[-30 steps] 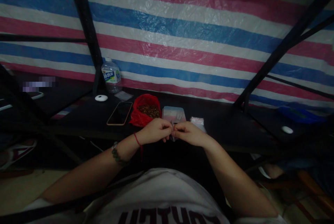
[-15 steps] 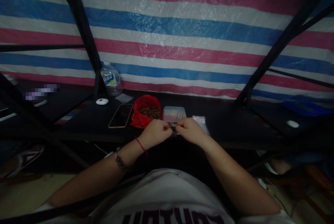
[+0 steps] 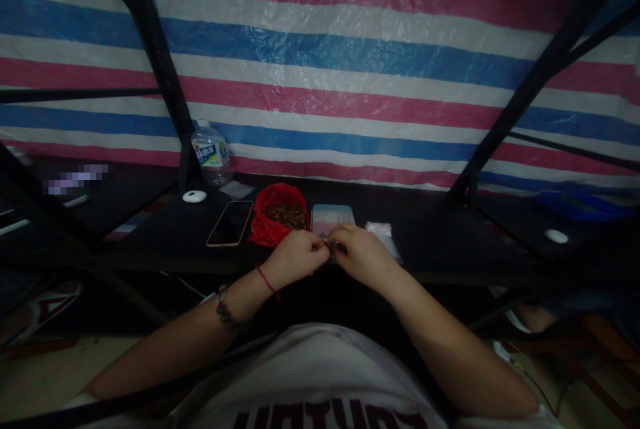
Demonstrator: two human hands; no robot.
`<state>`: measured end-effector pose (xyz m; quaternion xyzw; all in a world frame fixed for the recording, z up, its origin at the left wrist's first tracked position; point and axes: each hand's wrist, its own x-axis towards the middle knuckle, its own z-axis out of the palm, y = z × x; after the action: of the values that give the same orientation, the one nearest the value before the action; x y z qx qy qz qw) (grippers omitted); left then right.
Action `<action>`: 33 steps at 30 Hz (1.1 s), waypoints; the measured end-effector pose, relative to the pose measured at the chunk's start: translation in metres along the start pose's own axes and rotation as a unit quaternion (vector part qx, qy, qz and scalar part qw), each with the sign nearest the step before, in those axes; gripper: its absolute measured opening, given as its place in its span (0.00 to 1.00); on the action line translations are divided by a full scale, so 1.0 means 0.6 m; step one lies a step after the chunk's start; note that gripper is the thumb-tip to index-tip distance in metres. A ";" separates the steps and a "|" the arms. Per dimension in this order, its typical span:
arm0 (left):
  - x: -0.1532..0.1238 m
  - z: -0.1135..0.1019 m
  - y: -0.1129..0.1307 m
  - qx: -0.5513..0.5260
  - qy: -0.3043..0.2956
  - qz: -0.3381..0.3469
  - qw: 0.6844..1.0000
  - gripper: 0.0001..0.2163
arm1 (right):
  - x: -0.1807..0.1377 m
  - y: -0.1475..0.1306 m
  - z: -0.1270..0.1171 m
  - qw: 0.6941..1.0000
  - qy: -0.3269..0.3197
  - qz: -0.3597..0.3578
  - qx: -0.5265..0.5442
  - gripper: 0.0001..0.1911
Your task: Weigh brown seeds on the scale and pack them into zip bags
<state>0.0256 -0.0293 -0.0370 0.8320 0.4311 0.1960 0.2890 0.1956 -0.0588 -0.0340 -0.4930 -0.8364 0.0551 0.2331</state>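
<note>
My left hand (image 3: 301,254) and my right hand (image 3: 364,254) meet at the table's front edge, fingers closed. Between their fingertips is a small clear plastic bag (image 3: 327,241), mostly covered by the fingers; its contents are too dark to make out. Just behind my hands lies a shallow pale tray or box (image 3: 331,212) with a blue far edge. On its left stands an open red plastic bag (image 3: 265,229) filled with small brown bits, perhaps seeds or grains (image 3: 286,216). A stack of clear plastic bags (image 3: 384,234) lies beside my right hand.
A phone (image 3: 231,223) lies left of the red bag. Behind it are a white oval device (image 3: 195,196), a flat clear packet (image 3: 237,190) and a plastic bottle (image 3: 212,154). Black metal frame legs (image 3: 167,76) stand either side; a striped sheet (image 3: 325,69) hangs behind.
My right hand has shifted slightly left and its fingers have moved over the small bag, covering more of it. The left hand stays nearly in place. The view has shifted slightly.
</note>
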 end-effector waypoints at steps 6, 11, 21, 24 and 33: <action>-0.004 0.001 -0.003 0.017 0.083 0.127 0.988 0.10 | 0.003 0.010 -0.015 1.000 -0.021 0.013 -0.002 0.14; 0.007 -0.030 -0.028 -0.049 0.068 0.212 0.974 0.27 | -0.003 0.011 -0.039 0.995 0.007 -0.061 0.076 0.14; 0.023 -0.037 -0.054 -0.274 -0.048 0.080 0.957 0.21 | 0.000 0.032 -0.053 0.966 0.157 -0.019 0.202 0.07; 0.029 -0.056 -0.060 -0.292 0.055 0.051 0.954 0.24 | 0.002 0.039 -0.060 0.953 0.212 0.017 0.217 0.05; 0.097 -0.170 -0.117 0.087 0.150 -0.024 0.985 0.18 | -0.004 0.049 -0.084 0.939 0.249 0.038 0.236 0.06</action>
<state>-0.0435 0.0831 -0.0007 0.8045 0.5047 0.2735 0.1524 0.2423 -0.0530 0.0003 -0.4534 -0.6951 0.1348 0.5414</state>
